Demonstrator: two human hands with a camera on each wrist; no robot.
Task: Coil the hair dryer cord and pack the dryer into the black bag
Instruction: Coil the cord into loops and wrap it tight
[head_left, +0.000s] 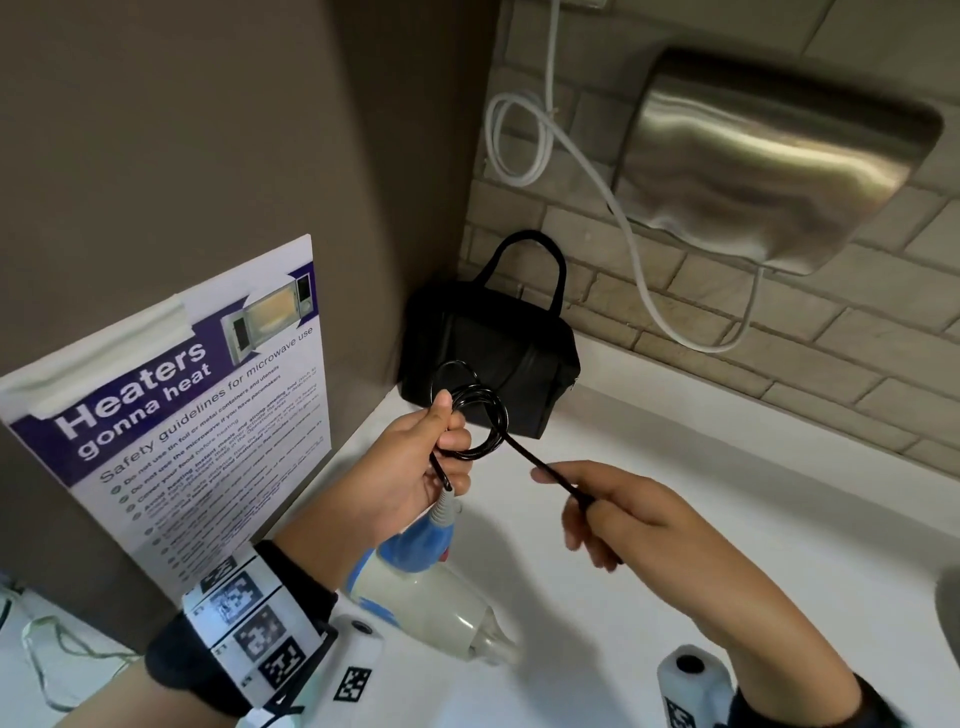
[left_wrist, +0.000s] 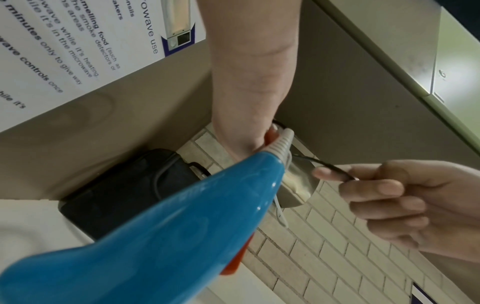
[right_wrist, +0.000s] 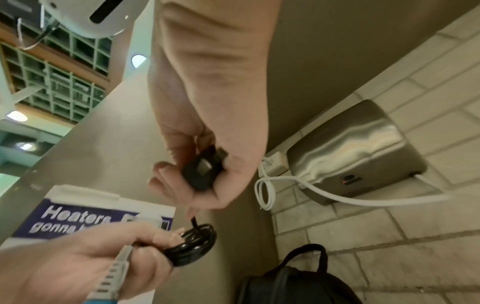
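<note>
My left hand (head_left: 447, 436) grips a small coil of black cord (head_left: 480, 426) just in front of the black bag (head_left: 493, 358), which stands zipped in the counter's back corner. The blue and cream hair dryer (head_left: 426, 587) lies below that hand, with its grey strain relief (head_left: 441, 506) running up into my palm. From the coil a straight length of cord runs right to my right hand (head_left: 571, 499). In the right wrist view that right hand (right_wrist: 197, 181) pinches the black plug (right_wrist: 205, 170) above the coil (right_wrist: 192, 244). The blue handle (left_wrist: 155, 236) fills the left wrist view.
A steel hand dryer (head_left: 779, 156) is mounted on the brick wall, and its white cable (head_left: 519, 140) loops down beside it. A microwave safety poster (head_left: 182, 405) is taped to the brown side wall. The white counter (head_left: 727, 519) stretches right toward a sink edge.
</note>
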